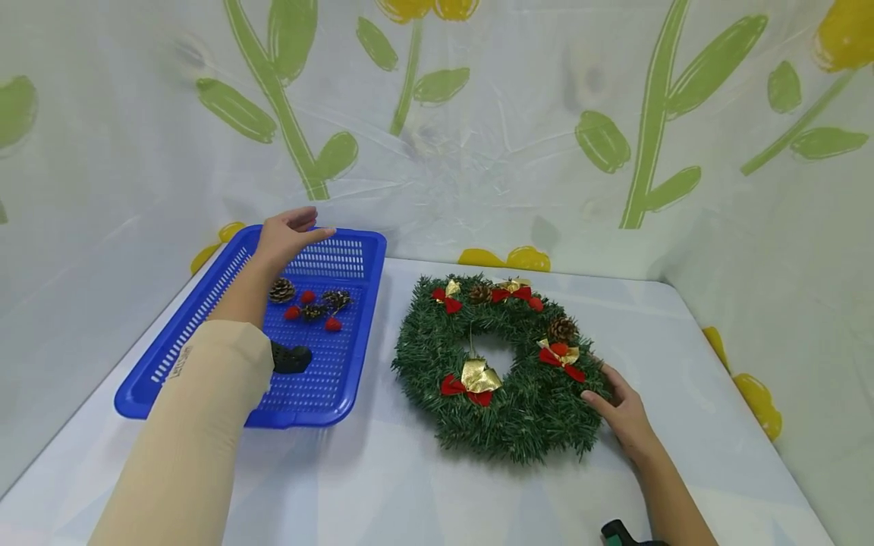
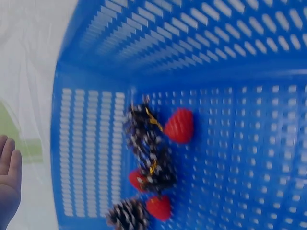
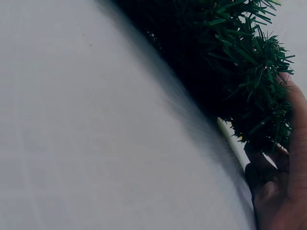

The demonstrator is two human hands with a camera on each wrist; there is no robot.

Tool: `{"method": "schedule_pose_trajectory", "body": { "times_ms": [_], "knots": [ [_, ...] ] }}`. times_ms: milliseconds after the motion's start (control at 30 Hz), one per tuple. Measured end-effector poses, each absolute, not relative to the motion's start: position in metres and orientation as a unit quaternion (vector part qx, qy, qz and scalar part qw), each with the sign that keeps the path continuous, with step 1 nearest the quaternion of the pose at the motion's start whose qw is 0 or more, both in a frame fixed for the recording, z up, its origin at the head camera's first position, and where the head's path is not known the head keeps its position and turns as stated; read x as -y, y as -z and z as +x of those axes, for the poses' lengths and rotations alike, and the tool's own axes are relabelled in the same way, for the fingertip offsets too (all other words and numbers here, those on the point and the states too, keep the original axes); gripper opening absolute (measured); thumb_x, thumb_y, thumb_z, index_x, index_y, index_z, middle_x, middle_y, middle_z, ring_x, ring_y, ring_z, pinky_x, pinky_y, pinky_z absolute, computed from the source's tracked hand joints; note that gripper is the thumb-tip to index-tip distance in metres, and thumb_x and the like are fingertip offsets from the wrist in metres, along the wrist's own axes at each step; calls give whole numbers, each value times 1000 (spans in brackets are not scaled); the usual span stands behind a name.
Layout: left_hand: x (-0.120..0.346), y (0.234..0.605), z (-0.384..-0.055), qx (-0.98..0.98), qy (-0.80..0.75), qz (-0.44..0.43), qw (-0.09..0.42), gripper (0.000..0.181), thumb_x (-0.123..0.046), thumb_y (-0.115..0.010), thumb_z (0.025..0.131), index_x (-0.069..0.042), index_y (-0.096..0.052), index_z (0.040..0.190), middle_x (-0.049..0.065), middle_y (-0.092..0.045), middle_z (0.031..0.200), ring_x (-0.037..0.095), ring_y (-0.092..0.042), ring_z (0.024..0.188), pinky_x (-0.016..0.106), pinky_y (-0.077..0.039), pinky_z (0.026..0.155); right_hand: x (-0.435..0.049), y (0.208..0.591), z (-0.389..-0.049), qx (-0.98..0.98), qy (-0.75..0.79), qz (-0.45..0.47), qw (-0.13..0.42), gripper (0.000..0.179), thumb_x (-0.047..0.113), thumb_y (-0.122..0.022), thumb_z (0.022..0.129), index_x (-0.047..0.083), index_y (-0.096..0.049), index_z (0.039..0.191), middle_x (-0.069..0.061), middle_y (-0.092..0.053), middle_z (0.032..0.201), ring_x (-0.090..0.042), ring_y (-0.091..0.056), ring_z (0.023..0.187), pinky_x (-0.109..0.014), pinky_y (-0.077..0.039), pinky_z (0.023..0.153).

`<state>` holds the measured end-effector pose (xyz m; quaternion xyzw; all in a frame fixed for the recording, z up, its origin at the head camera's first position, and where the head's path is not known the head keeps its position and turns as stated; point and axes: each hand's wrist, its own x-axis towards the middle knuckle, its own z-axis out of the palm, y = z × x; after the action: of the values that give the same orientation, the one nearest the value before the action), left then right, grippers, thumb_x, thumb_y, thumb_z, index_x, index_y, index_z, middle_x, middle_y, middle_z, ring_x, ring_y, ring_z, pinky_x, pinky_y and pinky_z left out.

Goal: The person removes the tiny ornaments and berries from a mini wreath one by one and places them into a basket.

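Observation:
A green wreath [image 1: 430, 356] with red-and-gold bows, pinecones and red berries lies on the white table. My right hand [image 1: 627, 415] grips its right edge; in the right wrist view the thumb is on one side of the greenery and the fingers [image 3: 268, 177] reach beneath it. Over the far end of a blue plastic basket [image 1: 372, 303] my left hand [image 1: 287, 236] hovers, fingers loosely bent and thumb apart, with nothing held. Inside the basket are a pinecone [image 1: 281, 290], red strawberry-like berries [image 2: 180, 126] and dark glittery cones with gold ties [image 2: 144, 129].
White curtains [image 1: 464, 174] printed with green stems and yellow flowers rise behind and beside the table [image 1: 355, 485]. A black strap-like piece [image 1: 292, 359] shows past the left sleeve. Another dark object [image 1: 617, 532] is near the right forearm at the lower edge.

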<state>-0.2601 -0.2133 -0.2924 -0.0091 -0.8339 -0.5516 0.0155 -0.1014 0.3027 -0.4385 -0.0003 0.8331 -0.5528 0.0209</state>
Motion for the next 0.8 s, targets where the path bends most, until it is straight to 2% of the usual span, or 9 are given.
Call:
{"method": "schedule_pose_trajectory", "body": {
  "times_ms": [267,300,333,400,467,533,600,733,800],
  "knots": [
    [177,281,-268,810,585,-49,6,69,-26,-67,89,-5,-35,146,13,-37,149,26,-35,137,38,-30,112,-306,437,-100,-833,553,12,20,75,17,-56,96,-7,-9,149,-31,-7,153,-48,-10,139,3,-27,80],
    [172,279,-269,807,588,-55,6,68,-25,-67,88,-5,-36,146,14,-38,149,26,-35,137,38,-30,112,-307,437,-100,-834,552,14,19,75,17,-56,96,-6,-9,149,-30,-7,153,-48,-10,139,3,-27,81],
    [168,278,-270,805,590,-62,6,67,-25,-67,88,-5,-37,145,14,-38,148,26,-36,137,38,-30,112,-307,436,-99,-835,550,17,19,75,17,-56,96,-6,-9,149,-30,-7,154,-48,-10,139,-1,-29,87],
    [159,277,-271,799,597,-75,5,65,-24,-67,88,-6,-39,144,14,-40,147,26,-37,136,38,-31,111,-308,436,-99,-837,547,22,20,75,17,-55,96,-5,-9,150,-29,-6,154,-47,-10,140,-14,-31,102],
    [151,275,-272,792,605,-87,7,63,-21,-67,88,-5,-41,143,15,-42,146,26,-39,134,37,-33,110,-308,436,-99,-836,547,27,22,75,17,-56,96,-4,-8,150,-28,-6,154,-47,-9,140,-36,-27,112],
    [142,274,-272,786,611,-97,6,61,-20,-67,88,-5,-43,142,15,-43,145,26,-40,133,37,-34,110,-308,437,-100,-834,551,28,23,75,17,-56,96,-4,-8,150,-28,-5,155,-46,-9,140,-57,-20,110],
    [133,273,-271,780,616,-105,2,59,-18,-67,88,-5,-44,140,15,-45,143,25,-42,132,37,-35,109,-308,438,-100,-830,556,26,23,75,16,-56,95,-4,-8,150,-29,-5,154,-47,-8,140,-62,-17,108],
    [112,269,-266,773,618,-139,-20,57,-15,-67,88,-5,-46,140,14,-46,143,25,-41,133,38,-35,109,-306,441,-102,-822,568,22,12,73,14,-56,95,-4,-11,149,-28,-6,154,-47,-7,140,-61,-16,109],
    [104,267,-262,770,616,-162,-34,57,-14,-66,88,-5,-45,140,14,-45,143,26,-40,134,39,-35,109,-303,442,-105,-819,574,20,5,71,13,-56,95,-4,-15,149,-28,-9,154,-45,-9,141,-44,-22,114]
  ]
}}
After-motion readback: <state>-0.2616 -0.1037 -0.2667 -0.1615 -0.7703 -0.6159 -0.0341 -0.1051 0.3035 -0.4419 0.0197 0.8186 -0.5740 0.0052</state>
